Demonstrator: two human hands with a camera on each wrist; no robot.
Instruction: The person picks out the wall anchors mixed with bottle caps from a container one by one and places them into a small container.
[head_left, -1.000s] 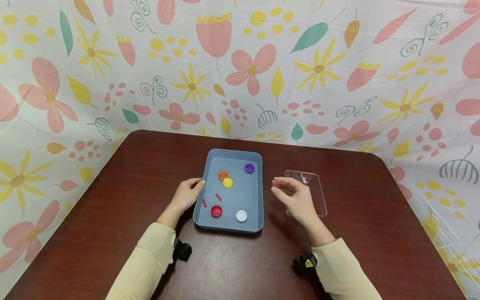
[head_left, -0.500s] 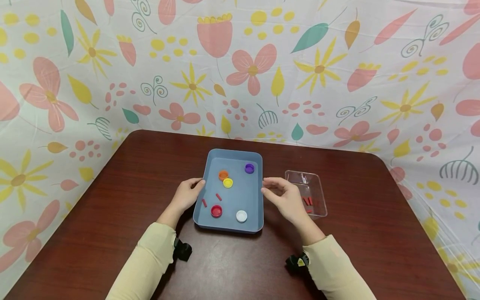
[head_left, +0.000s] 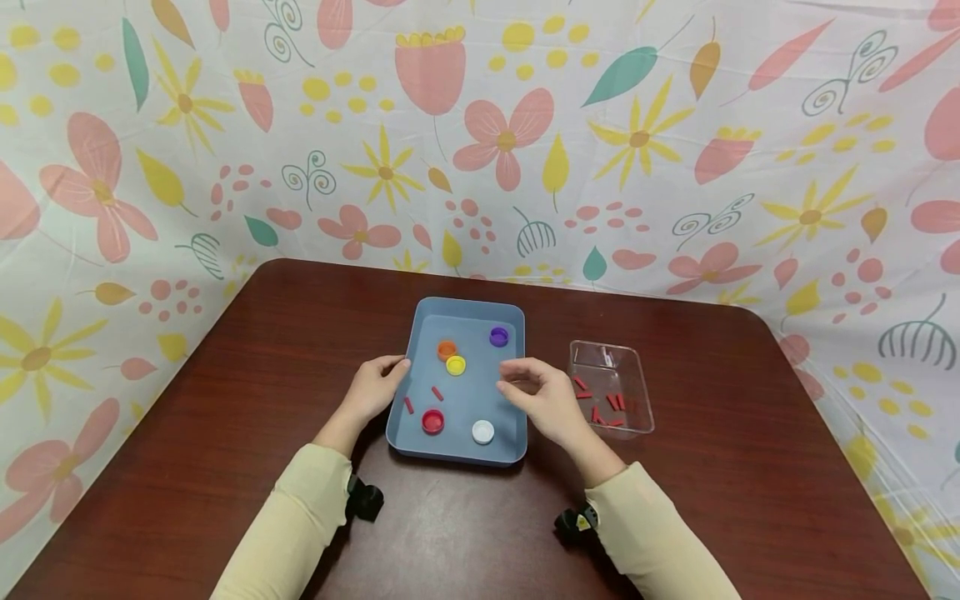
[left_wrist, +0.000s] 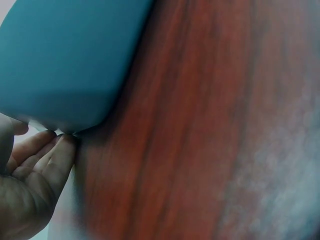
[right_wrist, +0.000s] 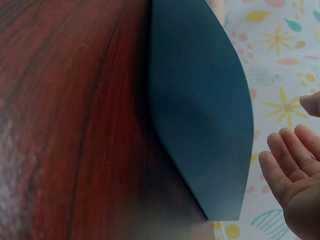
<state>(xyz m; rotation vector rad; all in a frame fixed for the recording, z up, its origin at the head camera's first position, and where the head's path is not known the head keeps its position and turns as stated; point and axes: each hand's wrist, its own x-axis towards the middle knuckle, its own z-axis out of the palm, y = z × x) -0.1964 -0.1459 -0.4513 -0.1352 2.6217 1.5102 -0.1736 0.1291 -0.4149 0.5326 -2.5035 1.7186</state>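
A blue-grey tray [head_left: 480, 385] lies on the table, its left rim pinched by my left hand [head_left: 369, 390] with the thumb over the edge. In the left wrist view that hand's fingers [left_wrist: 60, 160] meet the tray's outer wall. Inside the tray are small round bottle caps: orange [head_left: 447, 350], yellow [head_left: 455, 365], purple [head_left: 498, 337], red [head_left: 432, 422] and white [head_left: 483, 432]. Two short red sticks [head_left: 437, 393] lie near the red cap. My right hand [head_left: 546, 402] hovers over the tray's right rim, fingers slightly bent and thumb apart, holding nothing visible.
A clear plastic box [head_left: 640, 377] with several short red sticks [head_left: 615, 402] stands right of the tray, partly behind the right hand. Beneath everything is a dark wooden table [head_left: 315, 317]. A flower-patterned cloth [head_left: 465, 167] hangs behind it.
My right hand has moved left, from in front of the clear box to over the tray's right side, uncovering the red sticks in the box. The left hand and tray stay put.
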